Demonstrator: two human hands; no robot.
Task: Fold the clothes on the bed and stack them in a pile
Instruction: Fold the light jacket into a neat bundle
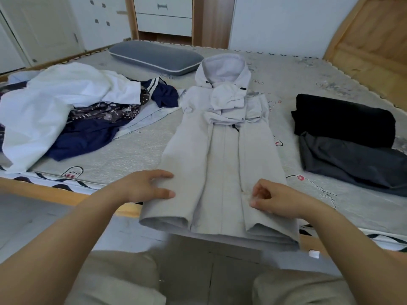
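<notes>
Folding is under way on the long pale-grey hooded coat [222,155], laid lengthwise on the patterned grey mattress [136,148], sleeves already turned in over the chest, hem hanging past the near bed edge just below both sets of fingers. The left hand [145,187] is laid on the left hem panel, fingers nearly straight and pressing flat, thumb beside them; nothing is gripped. The right hand [271,200] is curled, fingertips pinching a small ridge of coat fabric on the right panel.

Judged step: side panels are set, hem is about to be taken up toward the hood. To do it well, both hem corners should be gripped evenly, all layers caught together, and the lift kept level so the folded-in sleeves are not dragged out. The crease should be smoothed outward from the fingers before the next fold.

Far right of the right fingers, a folded black garment [343,119] is stacked on a folded dark-grey garment [356,164]: the pile, where the coat is judged to go. Far left of the left fingers, an unfolded heap of white, navy and printed clothes [72,113] is waiting. Beyond the coat's hood, a grey-blue pillow [154,56] is lying.
</notes>
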